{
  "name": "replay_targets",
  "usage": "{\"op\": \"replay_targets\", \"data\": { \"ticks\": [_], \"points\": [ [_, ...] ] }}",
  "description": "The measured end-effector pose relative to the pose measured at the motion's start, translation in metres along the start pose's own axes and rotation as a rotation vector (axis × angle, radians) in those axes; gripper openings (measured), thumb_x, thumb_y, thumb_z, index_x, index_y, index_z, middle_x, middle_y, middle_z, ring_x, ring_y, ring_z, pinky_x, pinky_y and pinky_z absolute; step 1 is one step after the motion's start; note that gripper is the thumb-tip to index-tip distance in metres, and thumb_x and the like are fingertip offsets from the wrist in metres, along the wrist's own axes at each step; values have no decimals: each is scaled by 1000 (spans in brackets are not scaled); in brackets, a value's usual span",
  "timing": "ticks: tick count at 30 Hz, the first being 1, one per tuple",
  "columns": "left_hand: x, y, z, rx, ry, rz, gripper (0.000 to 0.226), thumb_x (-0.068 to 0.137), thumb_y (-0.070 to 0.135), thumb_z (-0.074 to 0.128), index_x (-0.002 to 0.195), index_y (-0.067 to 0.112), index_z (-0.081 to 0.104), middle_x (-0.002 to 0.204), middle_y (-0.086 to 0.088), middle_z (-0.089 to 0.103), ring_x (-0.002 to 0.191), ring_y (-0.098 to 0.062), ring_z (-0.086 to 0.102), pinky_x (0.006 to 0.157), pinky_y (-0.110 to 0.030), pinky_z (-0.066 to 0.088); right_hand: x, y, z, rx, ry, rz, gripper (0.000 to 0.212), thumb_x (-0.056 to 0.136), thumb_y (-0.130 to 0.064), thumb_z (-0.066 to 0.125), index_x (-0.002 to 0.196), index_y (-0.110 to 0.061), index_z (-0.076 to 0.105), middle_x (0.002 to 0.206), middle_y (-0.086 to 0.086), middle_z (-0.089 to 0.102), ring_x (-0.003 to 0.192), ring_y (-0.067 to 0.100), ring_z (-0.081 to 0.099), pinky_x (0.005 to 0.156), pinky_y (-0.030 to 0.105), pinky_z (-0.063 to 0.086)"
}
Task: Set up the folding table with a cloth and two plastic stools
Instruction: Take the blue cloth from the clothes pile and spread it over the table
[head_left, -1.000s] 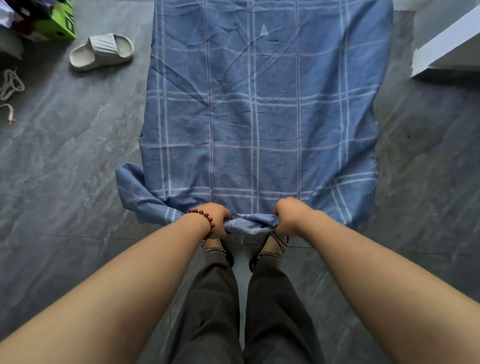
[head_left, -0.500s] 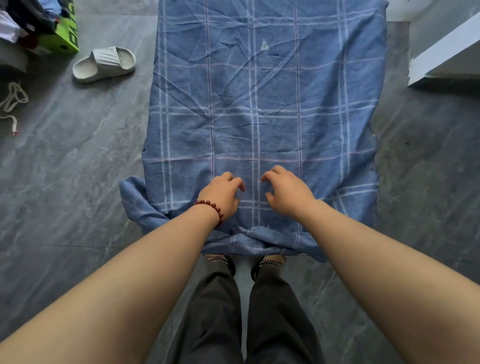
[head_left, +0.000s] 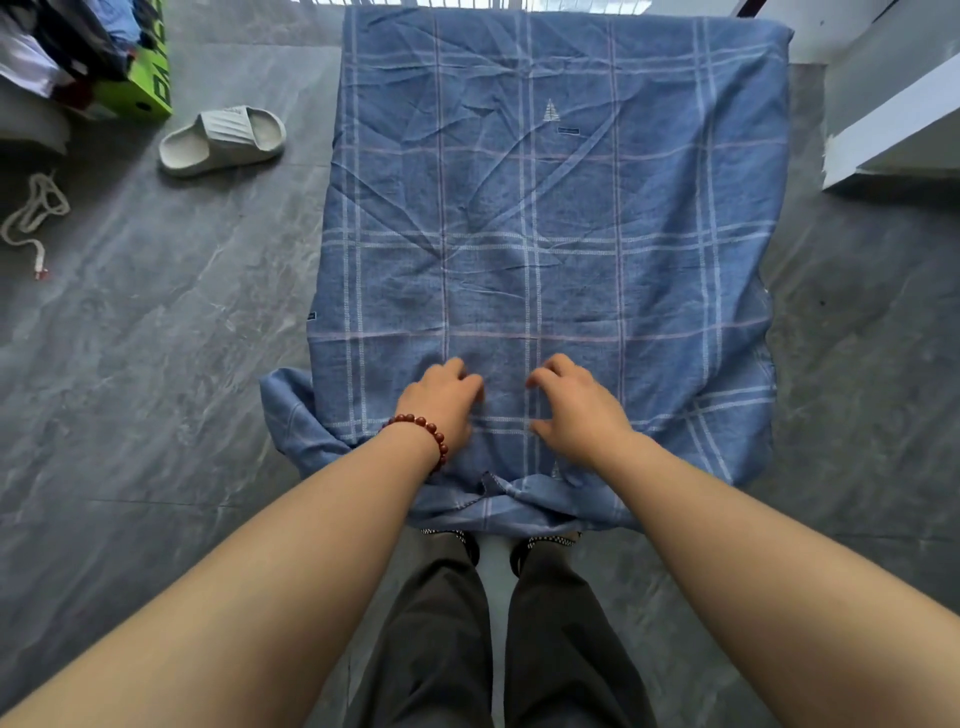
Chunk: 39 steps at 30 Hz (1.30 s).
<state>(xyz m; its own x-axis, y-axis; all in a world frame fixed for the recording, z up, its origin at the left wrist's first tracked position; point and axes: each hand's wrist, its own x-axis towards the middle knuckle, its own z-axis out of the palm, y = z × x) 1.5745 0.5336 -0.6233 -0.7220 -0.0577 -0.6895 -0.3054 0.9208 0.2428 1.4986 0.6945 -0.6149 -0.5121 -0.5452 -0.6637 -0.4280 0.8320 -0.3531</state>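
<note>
Head view showed us the cloth (head_left: 545, 234) spread over the worktop, which it hid entirely. Its long axis ran straight away from us, near hem to far hem. It was blue with pale checks and creased across the middle. The near hem was bunched in a fold just below our wrists, and one corner sagged off the left side. Our left hand (head_left: 441, 400) and right hand (head_left: 576, 410) lay side by side on the near end, equally near, fingers loosely bent, tips on the fabric, gripping nothing. We judged any smoothing would run outward and away. Off to the left, on the grey floor (head_left: 156, 364), lay a slipper (head_left: 223, 137), a green box (head_left: 140, 88) and a cord (head_left: 31, 213); no stools showed.
</note>
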Motion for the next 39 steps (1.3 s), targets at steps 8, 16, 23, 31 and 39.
{"op": "replay_targets", "data": {
  "ticks": [8,16,23,31,39],
  "points": [
    [-1,-42,-7,105,-124,-142,104,82,15,69,145,44,-8,153,0,-29,144,-27,-14,107,-56,27,21,-28,-7,-43,-53,201,71,90,-25,62,147,-27,20,158,-5,-8,145,28,2,106,57,31],
    [-2,-56,-32,52,-36,-34,69,89,22,58,146,29,20,157,-2,1,143,-24,12,107,-49,33,29,-60,-12,22,27,278,65,91,-19,58,145,-19,21,158,3,-4,141,28,14,98,46,40],
    [14,-79,-76,32,190,-93,51,91,26,52,139,24,34,153,-1,19,137,-23,26,105,-47,31,56,-90,-38,105,112,206,65,92,-23,58,146,-17,23,158,4,-1,139,27,21,104,40,36],
    [48,-94,-117,-104,201,-172,47,91,27,52,136,22,39,146,0,29,130,-25,36,99,-45,37,97,-96,-62,163,106,95,64,92,-25,56,147,-18,25,158,2,3,140,27,21,108,39,32],
    [103,-93,-154,-325,271,-231,33,90,26,53,123,20,52,134,-4,45,122,-26,46,101,-45,40,143,-100,-112,279,200,-39,57,92,-25,57,144,-18,34,154,0,20,136,23,34,107,35,34]
  ]
}}
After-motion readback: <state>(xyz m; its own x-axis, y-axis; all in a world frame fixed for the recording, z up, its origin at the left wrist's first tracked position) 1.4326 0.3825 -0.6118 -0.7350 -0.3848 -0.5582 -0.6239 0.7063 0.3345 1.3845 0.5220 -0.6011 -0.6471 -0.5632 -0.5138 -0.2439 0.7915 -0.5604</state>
